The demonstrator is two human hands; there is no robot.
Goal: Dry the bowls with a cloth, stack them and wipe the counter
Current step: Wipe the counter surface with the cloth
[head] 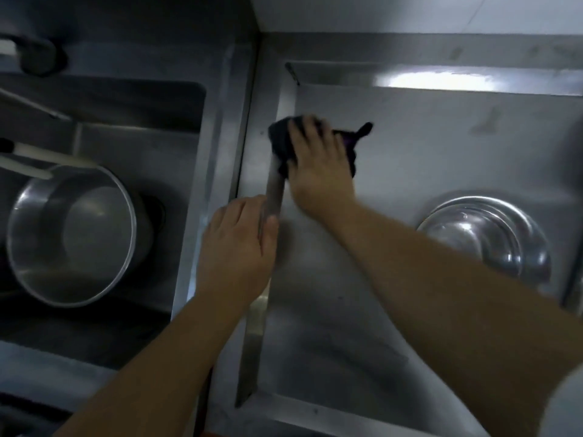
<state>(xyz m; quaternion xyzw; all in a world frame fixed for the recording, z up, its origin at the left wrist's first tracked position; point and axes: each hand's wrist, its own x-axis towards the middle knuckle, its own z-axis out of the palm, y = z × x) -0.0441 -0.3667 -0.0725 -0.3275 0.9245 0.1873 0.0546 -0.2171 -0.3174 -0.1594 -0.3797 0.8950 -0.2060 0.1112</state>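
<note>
The right hand [318, 165] presses the dark cloth [284, 143] flat under spread fingers at the counter's [410, 137] far left edge, stacked bowls [485, 234] well apart to its right, left hand [236, 244] relaxed on the rim nearer the body

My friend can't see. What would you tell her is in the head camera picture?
The right hand presses a dark cloth onto a steel counter, while the left hand rests on its raised edge. Stacked steel bowls sit at right; a pot sits in the sink.
</note>
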